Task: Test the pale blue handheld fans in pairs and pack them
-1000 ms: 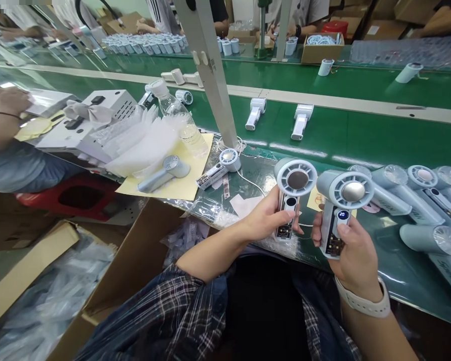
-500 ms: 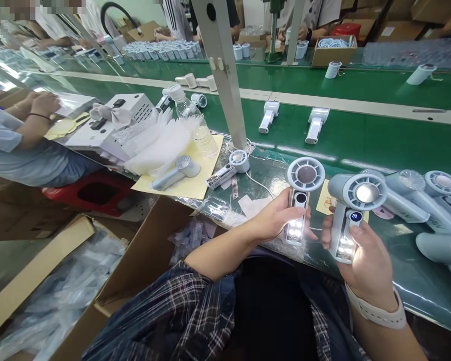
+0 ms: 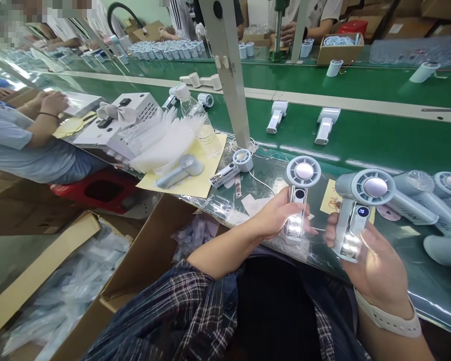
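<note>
My left hand (image 3: 276, 218) is closed around the silver handle of a light-blue handheld fan (image 3: 303, 171). That fan stands upright with its round head facing me, and its small display is dark. In my right hand (image 3: 383, 273) is a second handheld fan (image 3: 374, 187), gripped by its handle, with the thumb beside the buttons. Its display is lit and shows "20". The two fans are held side by side, apart, above the near edge of the workbench (image 3: 270, 173). Light glints off both glossy handles.
More handheld fans (image 3: 417, 208) lie to the right. Another fan (image 3: 225, 173) rests by a metal post (image 3: 229, 75); a further one (image 3: 180, 170) lies on yellow paper. A plastic bottle (image 3: 205, 130) stands beyond. Cardboard boxes (image 3: 135, 250) are below left. A co-worker's hands (image 3: 54, 103) are farther left.
My right hand and its fan have shifted slightly right. The left fan's centre disc has gone from dark to bright silver as its angle changed. Both hands keep their grip.
</note>
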Demonstrator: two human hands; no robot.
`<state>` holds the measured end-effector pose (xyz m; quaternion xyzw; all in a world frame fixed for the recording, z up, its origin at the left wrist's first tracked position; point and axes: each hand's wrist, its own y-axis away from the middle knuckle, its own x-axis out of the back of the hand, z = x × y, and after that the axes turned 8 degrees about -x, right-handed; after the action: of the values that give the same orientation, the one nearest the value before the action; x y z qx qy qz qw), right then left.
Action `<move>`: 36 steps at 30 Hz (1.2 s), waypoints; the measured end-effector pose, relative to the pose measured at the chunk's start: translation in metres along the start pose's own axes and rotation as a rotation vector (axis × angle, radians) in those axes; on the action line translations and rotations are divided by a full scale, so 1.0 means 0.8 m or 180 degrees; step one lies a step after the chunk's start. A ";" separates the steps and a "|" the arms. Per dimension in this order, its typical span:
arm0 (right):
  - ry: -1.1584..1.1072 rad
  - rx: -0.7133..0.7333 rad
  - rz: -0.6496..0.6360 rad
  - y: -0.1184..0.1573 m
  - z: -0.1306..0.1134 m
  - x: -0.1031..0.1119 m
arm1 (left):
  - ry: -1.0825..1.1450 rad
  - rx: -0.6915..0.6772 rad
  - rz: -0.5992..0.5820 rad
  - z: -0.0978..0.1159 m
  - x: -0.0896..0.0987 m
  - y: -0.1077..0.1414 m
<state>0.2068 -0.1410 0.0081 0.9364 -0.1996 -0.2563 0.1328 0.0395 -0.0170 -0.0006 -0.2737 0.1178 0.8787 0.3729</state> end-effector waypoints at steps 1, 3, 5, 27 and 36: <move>-0.0003 -0.0011 0.0000 0.000 0.000 0.001 | -0.0046 0.0036 -0.0026 0.000 0.001 0.000; 0.0006 -0.0048 0.0006 -0.001 0.003 0.000 | -0.0125 0.0111 -0.0103 0.001 0.001 0.000; 0.0030 -0.0056 0.0062 -0.003 0.006 -0.001 | -0.0118 0.0141 -0.0129 0.003 0.001 0.001; 0.4387 0.0328 -0.1151 -0.066 0.012 -0.128 | 0.1244 -0.0828 0.0381 0.027 0.109 0.092; 0.6627 0.1109 -0.0520 -0.166 0.085 -0.272 | 0.1075 -0.1706 0.1711 0.080 0.154 0.142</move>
<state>0.0393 0.0627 -0.0020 0.7111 0.0422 0.6967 0.0846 -0.1378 0.0033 -0.0177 -0.4609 0.0117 0.8871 0.0211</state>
